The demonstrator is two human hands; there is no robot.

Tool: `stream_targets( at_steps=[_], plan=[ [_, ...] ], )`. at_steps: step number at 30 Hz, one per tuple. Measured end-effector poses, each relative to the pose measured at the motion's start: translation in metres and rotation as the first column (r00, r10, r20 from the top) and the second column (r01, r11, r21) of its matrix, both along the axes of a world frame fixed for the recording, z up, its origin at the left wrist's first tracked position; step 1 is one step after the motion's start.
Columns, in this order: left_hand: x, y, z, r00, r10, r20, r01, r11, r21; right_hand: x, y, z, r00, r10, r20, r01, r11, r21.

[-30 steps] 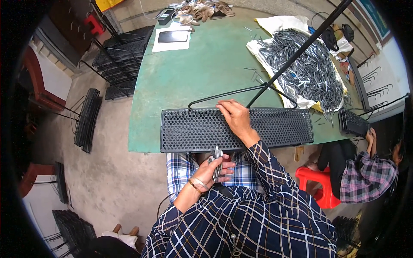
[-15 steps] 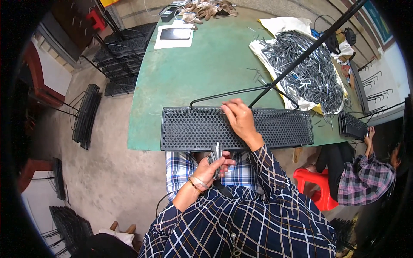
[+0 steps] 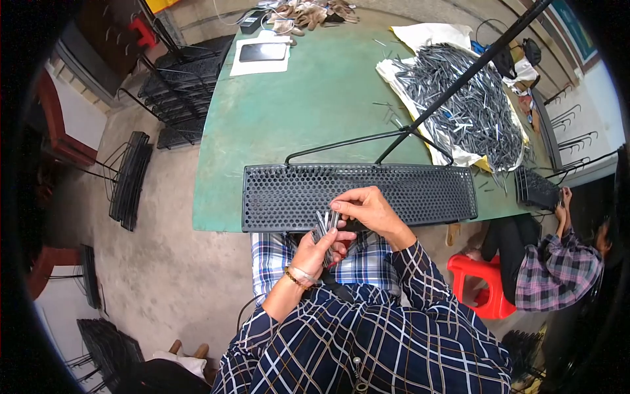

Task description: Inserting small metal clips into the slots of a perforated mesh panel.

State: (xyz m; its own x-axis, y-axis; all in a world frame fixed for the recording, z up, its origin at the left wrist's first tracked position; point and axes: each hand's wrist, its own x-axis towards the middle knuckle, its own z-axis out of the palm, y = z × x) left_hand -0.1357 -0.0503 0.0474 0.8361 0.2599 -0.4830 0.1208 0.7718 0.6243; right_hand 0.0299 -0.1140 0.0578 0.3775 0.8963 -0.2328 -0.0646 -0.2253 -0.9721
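A bundle of thin grey metal-looking strips is held upright in my left hand, closed round it just below the table's front edge. My right hand pinches the upper end of a strip at the right side of this bundle, thumb against forefinger. Behind both hands lies a long black tray full of round holes, along the front edge of the green table. A black wire frame with a long rod rises from the tray's far side and leans to the upper right.
On the right, a white sack bears a large heap of similar grey strips. A phone and several work gloves lie at the back. Another person sits near a red stool, handling a black tray. Stacked black racks stand left.
My right hand has come back from the tray's far part toward me and down to the bundle, where its fingers now pinch a strip. My left hand still holds the bundle.
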Motion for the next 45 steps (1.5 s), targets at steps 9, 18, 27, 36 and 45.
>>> stream_targets(
  at_steps=[9,18,27,36,45],
  plan=[
    [0.005,0.0,-0.006,0.999,0.021,-0.041,-0.018,0.997,0.079,0.018,0.003,0.009,0.997,0.001,0.071,-0.001,1.0,-0.006],
    [0.0,-0.007,-0.008,0.99,-0.009,-0.143,0.007,1.0,-0.01,0.032,0.013,0.012,0.889,-0.383,0.251,0.306,0.905,0.296],
    [-0.003,-0.005,-0.013,0.988,0.109,-0.109,-0.118,0.99,-0.073,0.032,0.014,0.019,0.97,-0.229,0.083,0.217,0.967,0.136],
    [0.003,-0.008,-0.007,0.977,0.188,-0.098,-0.189,0.982,-0.001,0.007,-0.003,-0.002,1.0,-0.024,-0.005,0.024,0.999,-0.026],
    [0.004,-0.013,-0.015,0.969,0.218,-0.113,-0.208,0.973,0.098,-0.007,-0.015,-0.007,0.979,-0.102,-0.175,0.095,0.994,-0.051]
  ],
)
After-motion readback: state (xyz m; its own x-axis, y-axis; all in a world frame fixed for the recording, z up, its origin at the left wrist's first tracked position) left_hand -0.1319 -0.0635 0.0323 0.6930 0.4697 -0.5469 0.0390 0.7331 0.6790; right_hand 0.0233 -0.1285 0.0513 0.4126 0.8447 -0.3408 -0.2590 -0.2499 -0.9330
